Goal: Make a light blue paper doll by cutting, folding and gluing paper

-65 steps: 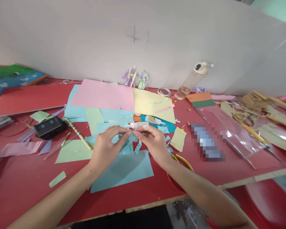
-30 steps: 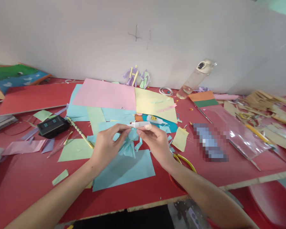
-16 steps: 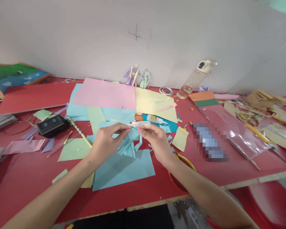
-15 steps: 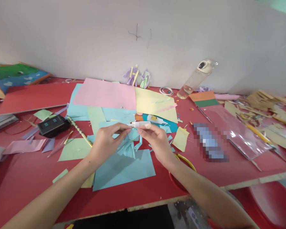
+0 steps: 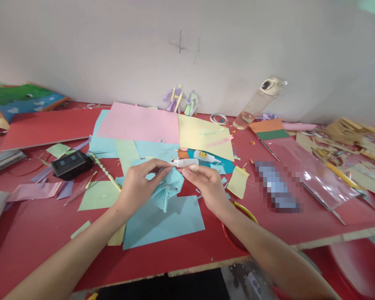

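Over the middle of the table, a small light-blue paper doll [image 5: 166, 189] with a pleated skirt is held in the air. Thumb and fingers of my left hand [image 5: 141, 181] pinch its top left part. My right hand [image 5: 206, 183] is closed at its upper right edge, fingertips pressed together on the paper; the exact grip is partly hidden. Just beyond my fingertips lie a white glue tube [image 5: 186, 163] and a second glue bottle [image 5: 206, 156] with a yellow label. A flat blue paper sheet [image 5: 165, 225] rests below the doll.
Pink paper [image 5: 137, 125] and yellow paper [image 5: 206, 133] lie behind. Two finished paper dolls [image 5: 175, 100] lean on the wall near a tilted water bottle [image 5: 256, 104]. A black box [image 5: 72, 164] sits left; a yellow-red ring [image 5: 234, 233] is under my right forearm. Scissors [image 5: 326, 153] lie far right.
The blue paper doll has turned and tilted between my hands, its skirt now swung toward the lower left. Both hands stay nearly in place.
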`<state>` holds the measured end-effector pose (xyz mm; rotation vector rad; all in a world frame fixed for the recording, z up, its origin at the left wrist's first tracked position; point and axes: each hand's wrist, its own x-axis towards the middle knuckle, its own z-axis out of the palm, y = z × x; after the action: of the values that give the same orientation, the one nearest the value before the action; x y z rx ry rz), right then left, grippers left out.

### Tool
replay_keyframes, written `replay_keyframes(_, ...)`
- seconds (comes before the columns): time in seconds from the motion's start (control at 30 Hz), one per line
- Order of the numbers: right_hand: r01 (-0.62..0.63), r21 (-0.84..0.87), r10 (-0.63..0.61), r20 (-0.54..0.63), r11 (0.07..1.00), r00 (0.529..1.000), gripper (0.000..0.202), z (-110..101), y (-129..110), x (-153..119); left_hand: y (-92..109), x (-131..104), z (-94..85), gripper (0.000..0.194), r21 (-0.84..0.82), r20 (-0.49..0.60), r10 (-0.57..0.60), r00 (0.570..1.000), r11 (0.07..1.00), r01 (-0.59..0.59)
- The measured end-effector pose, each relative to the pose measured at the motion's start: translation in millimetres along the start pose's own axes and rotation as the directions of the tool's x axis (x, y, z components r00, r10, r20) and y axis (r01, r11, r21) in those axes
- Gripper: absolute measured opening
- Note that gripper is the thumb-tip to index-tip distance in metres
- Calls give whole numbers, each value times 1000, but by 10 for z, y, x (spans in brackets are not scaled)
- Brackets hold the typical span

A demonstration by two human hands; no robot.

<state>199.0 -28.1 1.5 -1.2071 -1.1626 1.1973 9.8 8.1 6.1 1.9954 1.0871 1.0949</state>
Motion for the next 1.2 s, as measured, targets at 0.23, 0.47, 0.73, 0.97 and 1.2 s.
replay_keyframes(0.23,-221,224,198,121,949,973,16,-31,7,73,-10,26,-23,10,-32,38,45,998,999,-44)
replay_keyframes(0.47,-199,12,197,90,980,976,25,-53,-16,72,-20,27,-36,10,53,32,163,986,985,-165)
replay_keyframes(0.73,-68,-160,77,51,985,996,21,-23,36,41,-87,-11,-8,18,317,39,419,907,856,-409)
replay_keyframes(0.97,-17,-230,21,17,973,1000,18,-20,12,28,-56,27,-45,10,163,56,316,947,933,-321)
replay_keyframes(1.2,14,-219,-8,31,976,999,15,-17,57,43,1,1,3,7,11,43,-14,999,1000,14)
